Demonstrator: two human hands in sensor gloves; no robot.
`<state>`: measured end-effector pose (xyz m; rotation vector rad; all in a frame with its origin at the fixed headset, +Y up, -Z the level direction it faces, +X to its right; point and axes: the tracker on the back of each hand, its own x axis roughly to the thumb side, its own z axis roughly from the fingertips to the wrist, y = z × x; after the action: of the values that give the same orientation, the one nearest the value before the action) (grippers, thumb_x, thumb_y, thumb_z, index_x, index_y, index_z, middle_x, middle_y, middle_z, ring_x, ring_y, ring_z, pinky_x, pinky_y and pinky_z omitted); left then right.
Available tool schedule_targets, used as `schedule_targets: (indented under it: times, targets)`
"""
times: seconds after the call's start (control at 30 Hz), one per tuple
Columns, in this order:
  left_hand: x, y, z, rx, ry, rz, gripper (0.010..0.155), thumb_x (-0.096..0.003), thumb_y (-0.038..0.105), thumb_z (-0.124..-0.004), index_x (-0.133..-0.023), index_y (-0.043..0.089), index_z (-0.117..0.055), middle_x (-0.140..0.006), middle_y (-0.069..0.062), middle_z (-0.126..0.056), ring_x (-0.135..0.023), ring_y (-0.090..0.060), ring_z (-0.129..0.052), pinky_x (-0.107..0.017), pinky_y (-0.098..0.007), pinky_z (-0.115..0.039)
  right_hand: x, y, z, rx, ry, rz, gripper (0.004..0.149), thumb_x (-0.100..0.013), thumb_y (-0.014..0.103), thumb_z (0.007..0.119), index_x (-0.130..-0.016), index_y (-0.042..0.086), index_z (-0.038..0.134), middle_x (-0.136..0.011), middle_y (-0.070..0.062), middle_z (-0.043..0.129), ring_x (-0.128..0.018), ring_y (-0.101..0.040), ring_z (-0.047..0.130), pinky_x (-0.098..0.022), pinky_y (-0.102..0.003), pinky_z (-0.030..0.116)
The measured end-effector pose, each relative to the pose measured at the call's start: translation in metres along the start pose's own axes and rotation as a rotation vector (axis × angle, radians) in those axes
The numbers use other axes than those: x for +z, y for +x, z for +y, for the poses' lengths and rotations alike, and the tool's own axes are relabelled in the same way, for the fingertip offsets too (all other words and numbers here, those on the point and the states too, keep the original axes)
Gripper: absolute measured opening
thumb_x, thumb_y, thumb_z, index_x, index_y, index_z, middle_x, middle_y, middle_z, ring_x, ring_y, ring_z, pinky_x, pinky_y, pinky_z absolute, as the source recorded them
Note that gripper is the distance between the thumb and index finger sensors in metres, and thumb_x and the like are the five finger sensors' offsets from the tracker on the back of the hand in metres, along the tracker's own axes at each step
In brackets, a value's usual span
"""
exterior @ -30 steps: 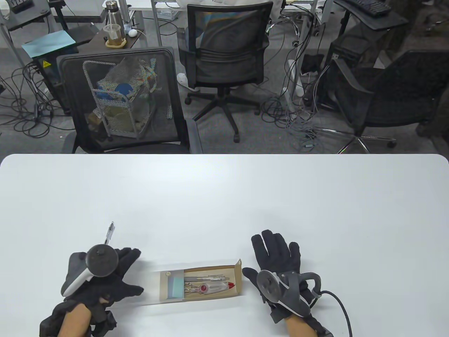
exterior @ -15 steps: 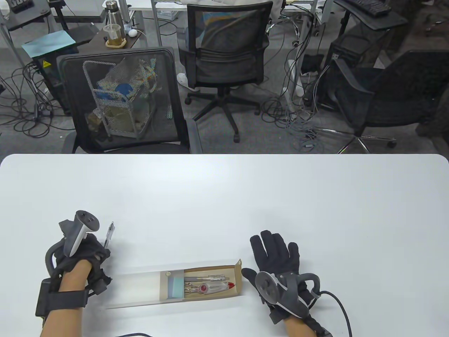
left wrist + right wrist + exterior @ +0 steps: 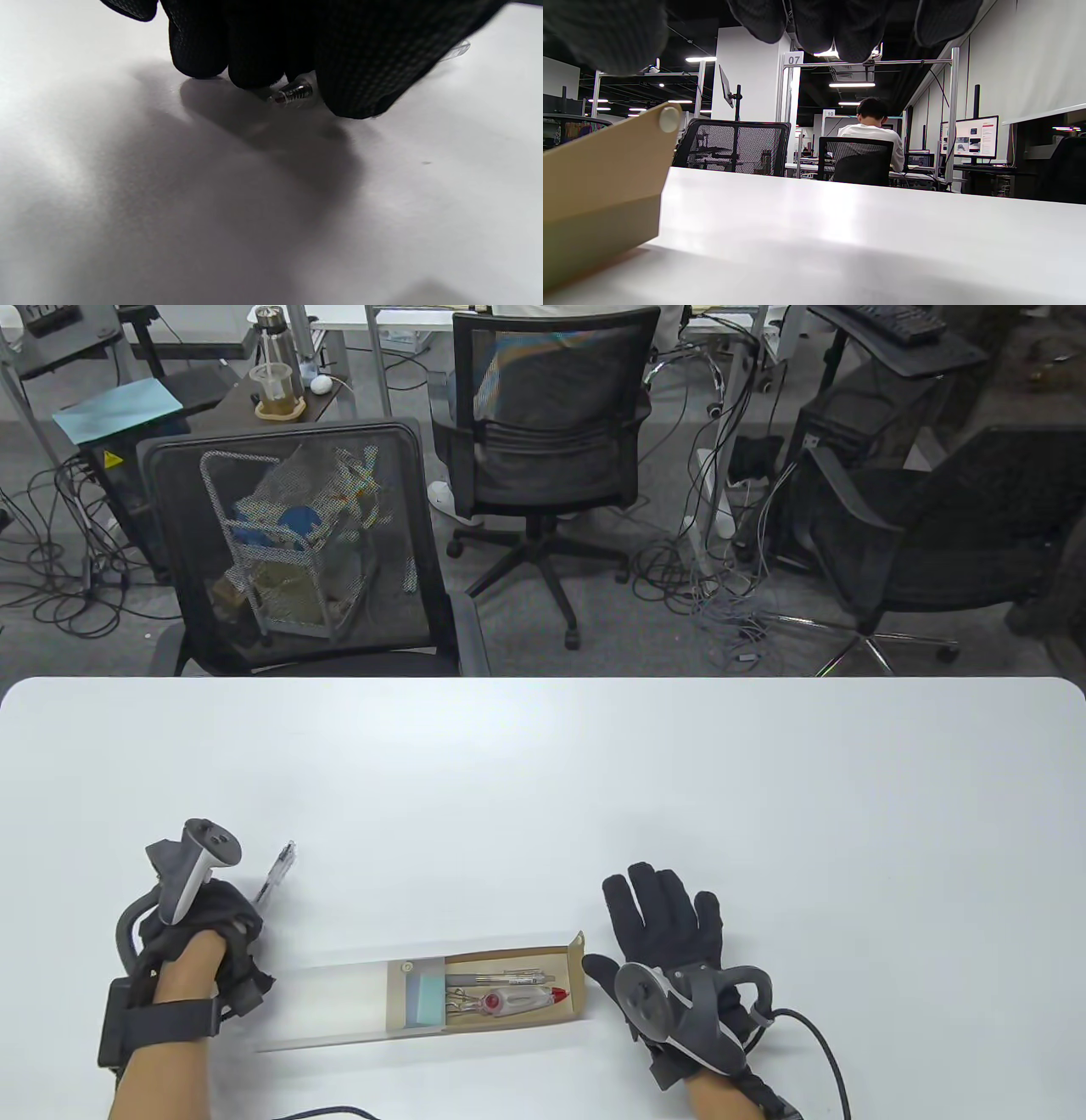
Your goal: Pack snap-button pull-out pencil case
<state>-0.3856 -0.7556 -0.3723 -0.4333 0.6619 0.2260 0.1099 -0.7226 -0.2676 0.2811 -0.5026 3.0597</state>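
Observation:
The pencil case lies near the table's front edge: a tan drawer pulled out to the right of a translucent sleeve. The drawer holds a teal eraser, a grey pen and a red-and-white correction tape. My left hand is left of the sleeve, and its fingers pinch a clear ballpoint pen near its tip, low over the table. My right hand rests flat and open on the table beside the drawer's right end. The drawer's snap-button flap shows in the right wrist view.
The white table stretches far beyond the case. Black mesh office chairs stand behind its far edge. A cable trails from my right wrist tracker.
My left hand left the sleeve's left end, moved up-left to the loose pen and closed on it. The pen's far end has swung to the right. My right hand stayed put.

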Motion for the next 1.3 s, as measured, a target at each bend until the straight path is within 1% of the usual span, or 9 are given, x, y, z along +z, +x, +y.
schedule_targets:
  times: [0.13, 0.3, 0.43, 0.6, 0.8, 0.93, 1.0, 1.17, 1.3]
  targets:
    - [0.032, 0.016, 0.006, 0.025, 0.118, -0.22, 0.052, -0.0355, 0.043, -0.092, -0.084, 0.031, -0.081, -0.093, 0.007, -0.08, -0.098, -0.028, -0.076, -0.08, -0.059, -0.051, 0.0, 0.001, 0.001, -0.001, 0.006, -0.001, 0.085, -0.039, 0.072, 0.068, -0.11, 0.035, 0.04, -0.122, 0.0, 0.043, -0.109, -0.03, 0.054, -0.076, -0.065, 0.049]
    - [0.1, 0.047, -0.004, -0.051, 0.295, -0.535, 0.051, -0.0348, 0.044, -0.092, -0.084, 0.033, -0.081, -0.093, 0.009, -0.08, -0.098, -0.026, -0.077, -0.08, -0.059, -0.052, 0.0, 0.001, 0.001, 0.003, 0.014, -0.001, 0.084, -0.039, 0.072, 0.068, -0.11, 0.035, 0.04, -0.122, 0.0, 0.043, -0.109, -0.029, 0.054, -0.076, -0.065, 0.049]
    - [0.161, 0.068, -0.028, -0.129, 0.372, -0.751, 0.051, -0.0343, 0.044, -0.093, -0.083, 0.034, -0.082, -0.093, 0.011, -0.081, -0.098, -0.024, -0.079, -0.081, -0.059, -0.052, 0.0, 0.001, 0.001, 0.014, 0.019, 0.002, 0.084, -0.039, 0.071, 0.068, -0.11, 0.035, 0.04, -0.122, -0.001, 0.043, -0.109, -0.03, 0.054, -0.076, -0.064, 0.049]
    - [0.209, 0.079, -0.068, -0.283, 0.48, -0.91, 0.051, -0.0326, 0.046, -0.094, -0.082, 0.036, -0.083, -0.092, 0.013, -0.083, -0.097, -0.022, -0.081, -0.081, -0.058, -0.054, 0.0, -0.001, 0.0, 0.032, 0.025, 0.014, 0.084, -0.039, 0.071, 0.069, -0.11, 0.035, 0.041, -0.122, -0.001, 0.044, -0.109, -0.03, 0.054, -0.076, -0.064, 0.049]
    - [0.227, 0.081, -0.077, -0.291, 0.506, -0.959, 0.051, -0.032, 0.045, -0.095, -0.081, 0.036, -0.085, -0.091, 0.013, -0.085, -0.097, -0.022, -0.083, -0.081, -0.058, -0.054, 0.001, 0.002, -0.007, 0.025, -0.012, 0.003, 0.081, -0.04, 0.068, 0.071, -0.109, 0.038, 0.04, -0.119, 0.004, 0.052, -0.106, -0.027, 0.062, -0.075, -0.058, 0.058]
    - [0.229, 0.08, -0.078, -0.315, 0.535, -0.947, 0.051, -0.0319, 0.045, -0.096, -0.08, 0.035, -0.085, -0.09, 0.013, -0.085, -0.097, -0.022, -0.083, -0.082, -0.059, -0.054, 0.009, 0.019, -0.024, -0.093, -0.121, -0.101, 0.069, -0.039, 0.067, 0.07, -0.102, 0.044, 0.058, -0.11, 0.014, 0.07, -0.099, -0.018, 0.074, -0.074, -0.051, 0.064]
    - [0.23, 0.079, -0.079, -0.318, 0.549, -0.947, 0.051, -0.0318, 0.045, -0.096, -0.08, 0.035, -0.085, -0.09, 0.013, -0.085, -0.096, -0.022, -0.083, -0.082, -0.059, -0.054, 0.013, 0.036, -0.027, -0.185, -0.086, -0.178, 0.063, -0.038, 0.066, 0.072, -0.098, 0.046, 0.065, -0.104, 0.017, 0.077, -0.096, -0.014, 0.078, -0.074, -0.049, 0.065]
    - [0.234, 0.076, -0.081, -0.322, 0.579, -0.964, 0.05, -0.0313, 0.044, -0.096, -0.08, 0.036, -0.085, -0.09, 0.013, -0.086, -0.096, -0.022, -0.084, -0.082, -0.059, -0.054, 0.018, 0.074, -0.02, -0.074, -0.012, -0.256, 0.054, -0.037, 0.063, 0.073, -0.089, 0.048, 0.075, -0.091, 0.02, 0.089, -0.085, -0.008, 0.087, -0.071, -0.043, 0.071]
    - [0.237, 0.074, -0.081, -0.307, 0.612, -0.98, 0.05, -0.0308, 0.043, -0.096, -0.079, 0.036, -0.086, -0.089, 0.013, -0.087, -0.095, -0.021, -0.085, -0.082, -0.058, -0.054, 0.017, 0.082, -0.015, -0.078, 0.039, -0.261, 0.046, -0.038, 0.059, 0.075, -0.083, 0.047, 0.079, -0.081, 0.02, 0.094, -0.077, -0.007, 0.091, -0.068, -0.041, 0.074]
